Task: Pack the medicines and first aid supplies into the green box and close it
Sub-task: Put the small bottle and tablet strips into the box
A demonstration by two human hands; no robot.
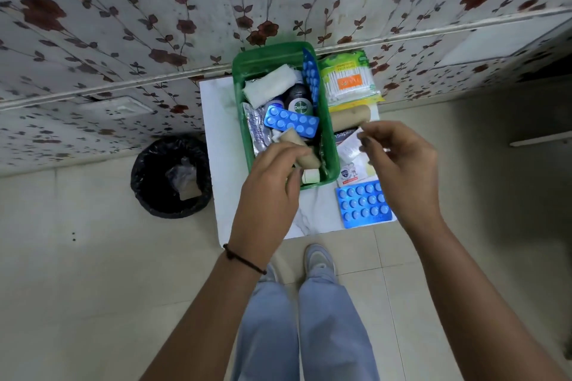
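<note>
Left hand (272, 176) curled on tan roll (305, 150) in green box (244, 71); right hand (399, 164) loosely spread, empty afaict, nearest blister pack (360, 204) just below it.

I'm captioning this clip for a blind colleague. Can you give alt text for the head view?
Seen from above, a left hand sets a tan roll into an open green box of medicines on a small white table. The right hand hovers over supplies beside it: cotton swabs, blue blister pack.
</note>
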